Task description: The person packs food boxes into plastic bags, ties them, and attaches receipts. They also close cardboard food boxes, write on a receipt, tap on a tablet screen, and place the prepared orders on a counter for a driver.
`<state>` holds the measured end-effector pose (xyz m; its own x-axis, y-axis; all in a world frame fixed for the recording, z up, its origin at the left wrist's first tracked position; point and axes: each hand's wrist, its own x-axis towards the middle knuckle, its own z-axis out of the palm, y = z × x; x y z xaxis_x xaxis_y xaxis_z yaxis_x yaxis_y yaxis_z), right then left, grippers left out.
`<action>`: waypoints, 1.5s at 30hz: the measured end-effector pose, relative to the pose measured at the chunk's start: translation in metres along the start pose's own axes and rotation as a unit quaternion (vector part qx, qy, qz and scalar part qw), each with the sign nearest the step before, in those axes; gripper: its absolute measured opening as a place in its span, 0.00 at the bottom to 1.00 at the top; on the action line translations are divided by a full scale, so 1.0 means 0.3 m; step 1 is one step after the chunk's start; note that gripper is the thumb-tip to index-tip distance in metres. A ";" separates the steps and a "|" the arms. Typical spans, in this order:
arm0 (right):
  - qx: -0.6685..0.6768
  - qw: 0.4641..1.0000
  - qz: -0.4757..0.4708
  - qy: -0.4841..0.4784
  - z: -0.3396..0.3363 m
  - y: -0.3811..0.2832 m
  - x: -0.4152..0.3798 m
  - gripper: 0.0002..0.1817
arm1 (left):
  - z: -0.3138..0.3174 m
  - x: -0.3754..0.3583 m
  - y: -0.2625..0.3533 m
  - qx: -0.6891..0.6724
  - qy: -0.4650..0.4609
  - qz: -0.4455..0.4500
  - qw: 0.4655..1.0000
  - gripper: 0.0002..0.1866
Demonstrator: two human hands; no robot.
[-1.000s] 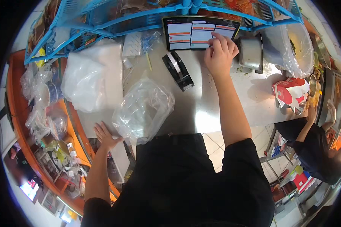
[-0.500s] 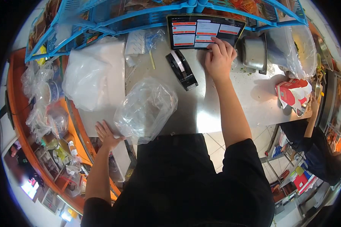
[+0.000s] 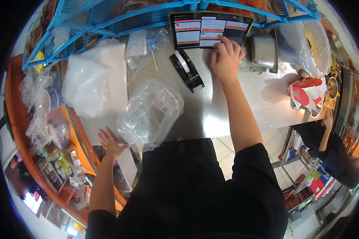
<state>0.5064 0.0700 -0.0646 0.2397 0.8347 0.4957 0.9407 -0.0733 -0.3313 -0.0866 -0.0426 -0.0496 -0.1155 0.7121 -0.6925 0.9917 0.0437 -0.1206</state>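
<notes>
My right hand (image 3: 226,59) is at the lower part of a tablet (image 3: 211,30), one finger against its lit screen of red and white panels. It holds nothing. On the steel counter's near left edge rests my left hand (image 3: 111,144), fingers spread. Right beside it lies a clear plastic bag (image 3: 151,115), loose and puffed out. A black tape dispenser (image 3: 187,71) with a pale roll stands below the tablet. Farther left is a stack of white plastic bags (image 3: 87,79).
Blue baskets (image 3: 147,20) run along the back. A metal container (image 3: 263,49) stands right of the tablet. A red and white paper package (image 3: 306,93) sits at the right. A co-worker's hand (image 3: 328,119) shows beyond it. Bagged items (image 3: 40,115) fill the left shelf.
The whole view has shifted slightly. My right hand stays at the tablet and my left hand on the counter edge. The co-worker's arm has moved a little at the right.
</notes>
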 end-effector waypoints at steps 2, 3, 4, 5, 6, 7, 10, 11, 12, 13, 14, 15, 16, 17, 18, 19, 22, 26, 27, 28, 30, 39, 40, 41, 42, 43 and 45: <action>-0.005 1.000 0.007 -0.012 0.008 -0.001 -0.038 0.12 | -0.001 -0.001 0.008 -0.007 0.004 0.008 1.000 0.86; -0.005 1.000 0.013 -0.025 0.014 -0.003 -0.058 0.13 | -0.003 -0.003 0.009 -0.007 0.003 0.005 1.000 0.85; -0.008 1.000 0.014 -0.025 0.016 -0.008 -0.073 0.13 | -0.004 -0.002 0.009 -0.007 0.001 0.000 1.000 0.85; -0.006 0.999 0.018 -0.031 0.019 -0.013 -0.088 0.14 | -0.004 0.000 0.009 -0.013 -0.001 -0.001 1.000 0.84; -0.003 0.999 0.021 -0.039 0.023 -0.017 -0.101 0.14 | -0.001 0.000 0.010 -0.012 -0.002 0.001 1.000 0.84; -0.008 0.999 0.023 -0.045 0.026 -0.019 -0.111 0.15 | 0.000 -0.001 0.010 -0.013 0.005 0.004 1.000 0.84; -0.001 0.997 0.032 -0.064 0.026 -0.023 -0.126 0.16 | 0.008 0.003 0.007 -0.012 0.014 0.007 1.000 0.84; -0.001 0.997 0.034 -0.064 0.023 -0.027 -0.121 0.16 | 0.011 0.007 0.003 -0.011 0.018 0.005 1.000 0.85; 0.002 0.998 0.034 -0.049 0.021 -0.028 -0.112 0.16 | 0.015 0.009 -0.001 -0.009 0.018 0.006 1.000 0.85; 0.006 0.999 0.034 -0.034 0.013 -0.035 -0.094 0.17 | 0.016 0.008 -0.001 -0.013 0.021 0.007 1.000 0.85; 0.005 0.999 0.036 -0.034 0.014 -0.036 -0.072 0.17 | 0.019 0.007 -0.002 -0.017 0.024 0.009 1.000 0.85; -0.005 0.999 0.032 0.005 0.020 -0.035 -0.041 0.17 | 0.021 0.006 -0.004 -0.015 0.024 0.010 1.000 0.85; -0.016 0.999 0.028 0.044 0.022 -0.037 -0.018 0.18 | 0.023 0.008 -0.007 -0.012 0.026 0.013 1.000 0.85; -0.028 0.999 0.039 0.025 0.017 -0.044 -0.005 0.21 | 0.026 0.008 -0.010 -0.009 0.029 0.016 0.999 0.85; -0.029 0.998 0.040 0.026 0.015 -0.049 -0.016 0.21 | 0.028 0.006 -0.014 -0.008 0.029 0.017 0.999 0.85; -0.032 0.998 0.046 0.002 0.015 -0.052 -0.034 0.22 | 0.032 0.009 -0.017 -0.004 0.027 0.016 0.999 0.85; -0.040 0.997 0.061 -0.039 0.026 -0.069 -0.101 0.24 | 0.025 0.013 -0.015 0.004 0.031 0.017 0.999 0.85; -0.045 0.995 0.067 -0.063 0.047 -0.066 -0.147 0.25 | 0.041 0.010 -0.030 -0.007 0.041 0.041 0.998 0.85; -0.045 0.995 0.064 -0.064 0.042 -0.071 -0.155 0.25 | 0.047 -0.002 -0.038 -0.009 0.041 0.041 0.998 0.85; -0.047 0.995 0.065 -0.056 0.030 -0.078 -0.149 0.25 | 0.045 -0.003 -0.035 -0.020 0.043 0.047 0.998 0.84; -0.055 0.996 0.064 -0.043 -0.007 -0.097 -0.138 0.24 | 0.039 0.005 -0.032 -0.034 0.048 0.059 0.997 0.82; 0.168 0.976 0.112 -0.085 -0.241 -0.546 -0.117 0.07 | -0.086 0.009 -0.143 -0.177 0.190 0.385 0.885 0.39; 0.188 0.969 0.121 -0.106 -0.219 -0.645 -0.122 0.07 | -0.171 -0.053 -0.194 -0.215 0.230 0.353 0.881 0.28; 0.180 0.958 0.149 -0.169 -0.259 -0.847 -0.074 0.07 | -0.130 -0.019 -0.294 -0.284 0.204 0.348 0.870 0.22; 0.198 0.951 0.110 -0.212 -0.257 -0.987 -0.070 0.07 | -0.175 -0.034 -0.381 -0.277 0.156 0.300 0.899 0.16; 0.225 0.955 0.012 -0.194 -0.233 -1.136 -0.075 0.07 | -0.240 -0.035 -0.466 -0.277 0.123 0.303 0.903 0.14; 0.197 0.943 -0.104 -0.245 -0.167 -1.342 -0.144 0.10 | -0.291 -0.031 -0.669 -0.324 0.227 0.292 0.871 0.14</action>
<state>0.1294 0.0361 0.0874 -0.1719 0.9677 0.1845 0.7694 0.2488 -0.5883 -0.2797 0.0032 0.0431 0.3067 0.9428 -0.1305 0.7141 -0.1372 0.6865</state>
